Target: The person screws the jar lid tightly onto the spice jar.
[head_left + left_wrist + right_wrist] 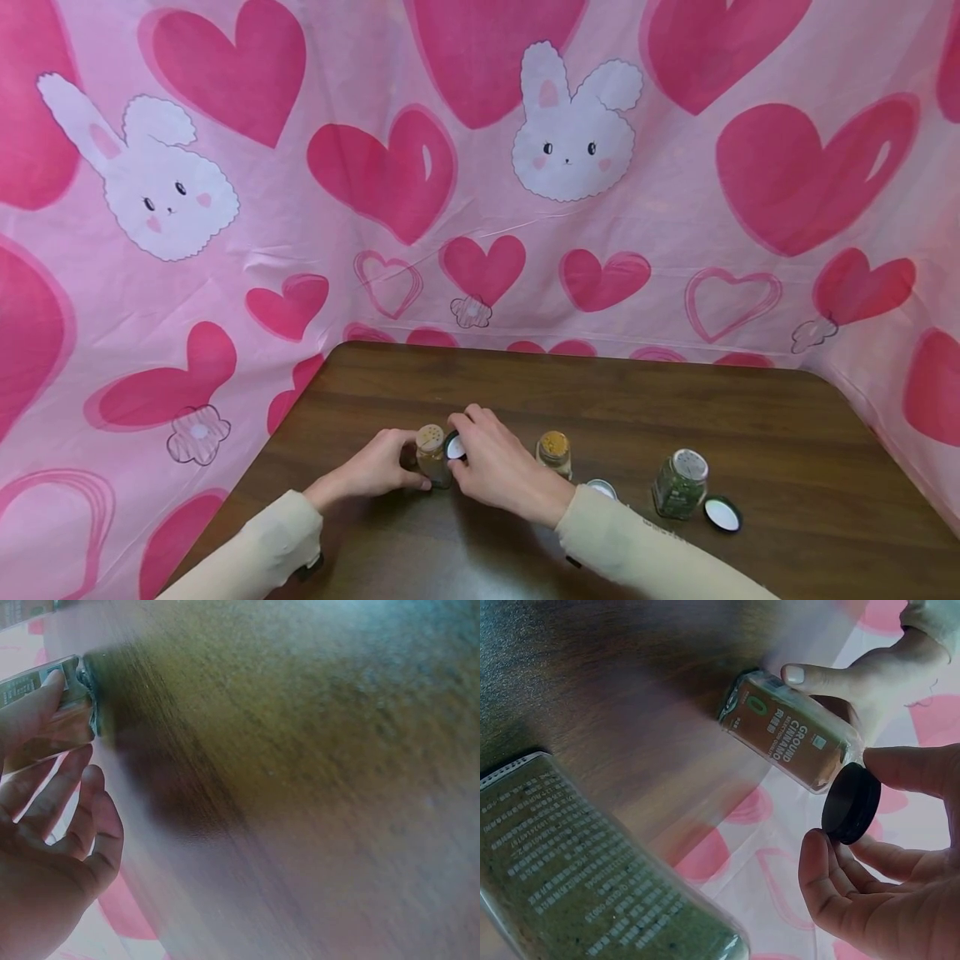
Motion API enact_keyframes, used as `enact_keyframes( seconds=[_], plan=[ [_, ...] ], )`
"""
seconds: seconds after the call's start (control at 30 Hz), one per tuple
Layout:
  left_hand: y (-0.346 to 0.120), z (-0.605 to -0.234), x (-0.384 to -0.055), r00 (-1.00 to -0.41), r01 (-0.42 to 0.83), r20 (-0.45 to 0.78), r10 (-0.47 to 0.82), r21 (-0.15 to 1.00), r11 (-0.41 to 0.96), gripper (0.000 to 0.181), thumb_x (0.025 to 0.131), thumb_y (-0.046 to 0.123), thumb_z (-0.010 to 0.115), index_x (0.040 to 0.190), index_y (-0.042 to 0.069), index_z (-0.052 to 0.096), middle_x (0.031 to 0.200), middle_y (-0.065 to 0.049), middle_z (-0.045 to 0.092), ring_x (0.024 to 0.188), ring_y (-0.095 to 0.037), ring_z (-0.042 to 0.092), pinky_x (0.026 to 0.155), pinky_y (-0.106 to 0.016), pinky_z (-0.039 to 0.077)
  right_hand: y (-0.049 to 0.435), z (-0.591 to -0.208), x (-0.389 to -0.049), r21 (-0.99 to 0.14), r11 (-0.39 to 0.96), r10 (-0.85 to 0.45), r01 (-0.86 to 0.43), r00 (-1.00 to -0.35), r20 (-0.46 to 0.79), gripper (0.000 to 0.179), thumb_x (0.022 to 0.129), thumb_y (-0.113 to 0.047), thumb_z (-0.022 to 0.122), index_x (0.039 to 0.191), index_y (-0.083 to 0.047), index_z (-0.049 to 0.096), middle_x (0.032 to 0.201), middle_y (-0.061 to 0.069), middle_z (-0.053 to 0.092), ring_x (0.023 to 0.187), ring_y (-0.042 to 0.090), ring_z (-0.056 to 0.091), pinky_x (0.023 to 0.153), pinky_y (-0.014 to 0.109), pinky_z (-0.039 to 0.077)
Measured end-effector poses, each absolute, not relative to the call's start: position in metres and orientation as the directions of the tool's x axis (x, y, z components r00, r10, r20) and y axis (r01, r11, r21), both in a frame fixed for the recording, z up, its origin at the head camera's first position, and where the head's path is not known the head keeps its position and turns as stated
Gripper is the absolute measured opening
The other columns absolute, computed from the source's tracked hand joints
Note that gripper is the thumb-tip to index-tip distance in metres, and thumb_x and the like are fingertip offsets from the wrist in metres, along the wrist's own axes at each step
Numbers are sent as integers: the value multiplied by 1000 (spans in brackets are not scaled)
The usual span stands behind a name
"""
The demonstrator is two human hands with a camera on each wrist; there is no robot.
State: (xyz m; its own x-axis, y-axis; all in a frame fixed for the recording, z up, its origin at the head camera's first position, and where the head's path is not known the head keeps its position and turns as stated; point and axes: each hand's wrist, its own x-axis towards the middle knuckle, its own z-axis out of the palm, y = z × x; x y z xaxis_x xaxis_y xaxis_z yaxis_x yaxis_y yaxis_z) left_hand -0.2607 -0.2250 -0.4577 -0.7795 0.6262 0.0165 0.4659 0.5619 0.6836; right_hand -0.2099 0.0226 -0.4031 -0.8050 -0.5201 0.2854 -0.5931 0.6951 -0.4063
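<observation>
My left hand [375,464] grips a spice jar of ground cinnamon [784,731], thumb on one side and fingers on the other. The jar stands upright on the table, its perforated shaker top [431,437] uncovered. In the left wrist view the lower part of the cinnamon jar [71,724] shows between thumb and fingers. A black screw lid [853,804] with a white inside [455,448] is pinched by the thumb and fingers of my right hand [498,467]. That lid is held on edge beside the jar's top, apart from its mouth.
Right of my right hand stands a jar of yellowish spice [554,448], partly hidden, with a lid [602,489] near it. Farther right is a jar of green herbs [679,487], its lid [723,514] lying white side up. A patterned pink cloth [480,217] borders the wooden table [637,400].
</observation>
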Motion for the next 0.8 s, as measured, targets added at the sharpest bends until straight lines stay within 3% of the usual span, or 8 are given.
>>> enact_keyframes(
  seconds=[0.53, 0.8],
  plan=[
    [-227, -459, -263, -783, 453, 0, 622, 685, 571, 39, 84, 23, 92, 119, 17, 74, 102, 13, 73, 89, -11, 67, 86, -33, 55, 19, -399, -212, -424, 698, -522, -577, -815, 251, 46, 92, -21, 83, 130, 0, 65, 113, 7, 61, 99, 17, 56, 83, 28, 55],
    [-225, -459, -261, -779, 484, 44, 625, 676, 556, 36, 82, 22, 94, 111, 14, 75, 93, 6, 72, 82, -11, 63, 76, -31, 53, 17, -398, -210, -402, 703, -517, -586, -810, 277, 46, 92, -22, 82, 130, -2, 65, 115, 8, 62, 103, 19, 57, 87, 31, 55]
  ],
)
